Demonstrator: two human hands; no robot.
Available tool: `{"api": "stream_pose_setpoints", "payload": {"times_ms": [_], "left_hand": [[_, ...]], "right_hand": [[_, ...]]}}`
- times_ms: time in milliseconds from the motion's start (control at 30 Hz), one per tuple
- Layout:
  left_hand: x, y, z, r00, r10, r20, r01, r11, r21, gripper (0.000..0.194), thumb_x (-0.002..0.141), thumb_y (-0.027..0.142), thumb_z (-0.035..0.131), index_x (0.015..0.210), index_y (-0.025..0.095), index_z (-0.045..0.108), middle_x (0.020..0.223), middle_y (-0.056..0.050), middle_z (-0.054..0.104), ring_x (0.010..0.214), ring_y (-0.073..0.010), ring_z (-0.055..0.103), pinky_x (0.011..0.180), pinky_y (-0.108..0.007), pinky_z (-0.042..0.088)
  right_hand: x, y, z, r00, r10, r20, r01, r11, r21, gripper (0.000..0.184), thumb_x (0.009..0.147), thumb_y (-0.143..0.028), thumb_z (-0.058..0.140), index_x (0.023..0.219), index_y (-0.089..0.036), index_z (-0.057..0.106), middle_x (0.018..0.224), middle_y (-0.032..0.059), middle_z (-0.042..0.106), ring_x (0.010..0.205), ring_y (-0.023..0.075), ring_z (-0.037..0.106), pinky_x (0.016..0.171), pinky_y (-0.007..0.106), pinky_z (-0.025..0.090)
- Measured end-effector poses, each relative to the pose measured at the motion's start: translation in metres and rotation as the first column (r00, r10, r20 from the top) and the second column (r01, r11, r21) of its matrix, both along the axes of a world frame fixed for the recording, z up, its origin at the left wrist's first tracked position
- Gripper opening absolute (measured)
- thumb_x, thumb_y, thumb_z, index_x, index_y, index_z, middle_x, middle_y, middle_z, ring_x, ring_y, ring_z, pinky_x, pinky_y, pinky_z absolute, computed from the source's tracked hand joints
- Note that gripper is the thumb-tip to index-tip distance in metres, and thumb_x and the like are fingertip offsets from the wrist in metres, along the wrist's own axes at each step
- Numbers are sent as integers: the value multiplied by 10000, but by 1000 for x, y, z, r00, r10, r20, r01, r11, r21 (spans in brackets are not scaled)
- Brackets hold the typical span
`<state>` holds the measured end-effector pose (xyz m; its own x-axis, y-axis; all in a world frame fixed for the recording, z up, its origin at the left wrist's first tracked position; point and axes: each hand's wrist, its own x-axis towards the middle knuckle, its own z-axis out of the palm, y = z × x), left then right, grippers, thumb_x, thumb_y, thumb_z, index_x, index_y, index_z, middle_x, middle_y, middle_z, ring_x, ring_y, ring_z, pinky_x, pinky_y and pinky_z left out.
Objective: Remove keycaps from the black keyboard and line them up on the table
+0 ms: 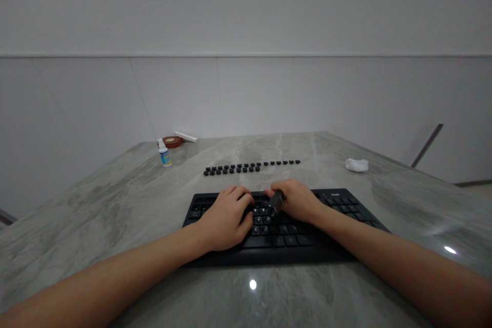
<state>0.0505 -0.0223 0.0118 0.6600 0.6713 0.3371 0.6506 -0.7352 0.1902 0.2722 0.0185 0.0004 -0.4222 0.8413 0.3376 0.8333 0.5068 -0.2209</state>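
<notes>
Close work at the keyboard, dark tool in the right hand
Keyboard flat on the table; the step looks like tool work on its keys, and the next move seems to call for a steady board and careful tip placement; right hand closed around the tool, angled in from the right, tip contact unclear; left hand palm down, fingers bent over the keys, whether gripping anything I cannot tell; small black pieces lined up beyond
</notes>
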Motion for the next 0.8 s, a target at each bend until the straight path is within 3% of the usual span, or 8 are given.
{"api": "stream_pose_setpoints", "payload": {"times_ms": [167, 300, 467, 667, 800], "left_hand": [[0, 0, -1, 1000, -2, -11, 2, 1000, -2, 186, 867, 199, 472, 1025, 171, 567, 1075, -90, 551, 1030, -249, 498, 942, -443, 438], [0, 0, 0, 1000, -4, -13, 4, 1000, 3, 188, 872, 197, 467, 1030, 173, 564, 1080, -89, 552, 1032, -247, 497, 947, -449, 435], [1, -1, 2, 1000, -10, -17, 10, 1000, -2, 176, 878, 199, 465, 1021, 166, 562, 1082, -91, 552, 1037, -248, 496, 950, -444, 439], [1, 0, 2, 999, -37, -17, 36, 999, -9, 186, 882, 192, 459, 1038, 161, 555, 1096, -97, 551, 1059, -242, 500, 977, -427, 435], [0, 0, 1, 998, -49, -29, 48, 999, -15, 214, 886, 192, 454, 1076, 168, 551, 1155, -99, 542, 1100, -242, 501, 1007, -428, 423]], "right_hand": [[1, 1, -1, 995, 99, 13, -98, 995, -24, 425, 919, -419, 446, 588, -173, 549, 544, 6, 528, 529, 106, 412, 544, 254, 225], [1, 0, -1, 1000, 17, -4, -17, 1000, -9, 424, 922, -404, 441, 584, -173, 553, 536, 11, 529, 522, 110, 412, 540, 261, 218], [0, -1, 1, 997, 73, 13, -72, 997, -29, 423, 911, -411, 460, 572, -175, 554, 534, 8, 527, 520, 111, 412, 538, 261, 215], [0, 0, 1, 1000, 0, 20, 1, 999, -42, 395, 896, -377, 467, 571, -180, 573, 527, 16, 542, 514, 115, 408, 533, 264, 210], [4, 3, 0, 990, -130, 48, 131, 991, -7, 332, 864, -311, 495, 574, -177, 585, 543, 30, 563, 514, 122, 410, 535, 267, 209]]}}
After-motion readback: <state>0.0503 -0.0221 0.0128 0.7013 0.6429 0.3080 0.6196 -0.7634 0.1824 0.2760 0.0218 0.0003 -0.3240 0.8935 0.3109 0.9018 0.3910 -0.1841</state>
